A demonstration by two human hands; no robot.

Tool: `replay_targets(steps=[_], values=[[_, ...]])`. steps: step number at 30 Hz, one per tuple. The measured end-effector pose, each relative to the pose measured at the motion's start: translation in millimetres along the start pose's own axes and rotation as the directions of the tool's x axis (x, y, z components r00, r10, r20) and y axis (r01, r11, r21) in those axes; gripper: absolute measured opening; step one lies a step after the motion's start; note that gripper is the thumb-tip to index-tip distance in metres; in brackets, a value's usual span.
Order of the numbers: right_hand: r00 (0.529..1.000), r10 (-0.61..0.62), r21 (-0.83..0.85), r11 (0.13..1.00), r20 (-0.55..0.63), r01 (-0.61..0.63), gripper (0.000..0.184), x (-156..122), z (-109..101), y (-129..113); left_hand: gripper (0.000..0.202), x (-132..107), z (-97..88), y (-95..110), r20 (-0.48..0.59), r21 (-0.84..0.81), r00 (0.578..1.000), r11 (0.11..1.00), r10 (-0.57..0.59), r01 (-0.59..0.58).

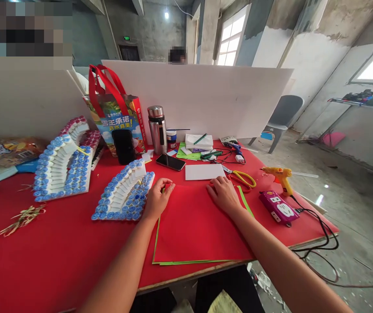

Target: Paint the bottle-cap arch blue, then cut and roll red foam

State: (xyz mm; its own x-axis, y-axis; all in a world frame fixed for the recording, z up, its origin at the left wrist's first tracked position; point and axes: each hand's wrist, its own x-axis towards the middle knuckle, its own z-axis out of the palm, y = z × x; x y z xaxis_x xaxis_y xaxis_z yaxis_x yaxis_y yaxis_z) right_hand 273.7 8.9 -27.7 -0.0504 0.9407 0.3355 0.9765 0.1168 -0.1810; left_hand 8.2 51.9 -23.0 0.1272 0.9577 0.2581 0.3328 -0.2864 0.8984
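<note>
A red paper sheet (196, 226) lies on a green sheet (245, 201) on the red table (43, 261). My left hand (158, 199) rests at the red sheet's far left corner, fingers curled and pinching its edge. My right hand (223, 194) lies on the sheet's far right corner, fingers bent down onto the paper. A white card (204, 171) lies just beyond the hands. A blue and white fan-shaped craft piece (124, 193) sits right beside my left hand.
Yellow-handled scissors (242, 178), a yellow glue gun (281, 176) and a pink power strip (278, 208) lie to the right. A phone (170, 162), steel flask (158, 129), red bag (118, 115) and a second craft piece (61, 167) stand behind. A white board (206, 95) backs the table.
</note>
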Motion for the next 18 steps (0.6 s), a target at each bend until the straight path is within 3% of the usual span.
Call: replay_targets(steps=[8, 13, 16, 18], values=[[0.999, 0.048, 0.02, 0.999, -0.007, -0.048, 0.032, 3, 1, 9, 0.045, 1, -4.3, 4, 0.08, -0.251, 0.993, 0.963, -0.083, 0.101], [0.995, 0.094, -0.026, 0.995, -0.019, -0.094, 0.028, 5, 2, 9, 0.062, -1, -8.8, 12, 0.194, -0.515, 0.957, 0.807, -0.218, 0.288], [0.994, 0.108, -0.036, 0.993, -0.034, -0.109, 0.028, 5, 4, 10, 0.057, -3, -10.1, 19, 0.303, -0.605, 0.934, 0.719, -0.19, 0.343], [0.992, 0.118, -0.036, 0.992, -0.046, -0.12, 0.027, 6, 5, 11, 0.051, -6, -10.0, 25, 0.381, -0.601, 0.915, 0.718, -0.13, 0.352]])
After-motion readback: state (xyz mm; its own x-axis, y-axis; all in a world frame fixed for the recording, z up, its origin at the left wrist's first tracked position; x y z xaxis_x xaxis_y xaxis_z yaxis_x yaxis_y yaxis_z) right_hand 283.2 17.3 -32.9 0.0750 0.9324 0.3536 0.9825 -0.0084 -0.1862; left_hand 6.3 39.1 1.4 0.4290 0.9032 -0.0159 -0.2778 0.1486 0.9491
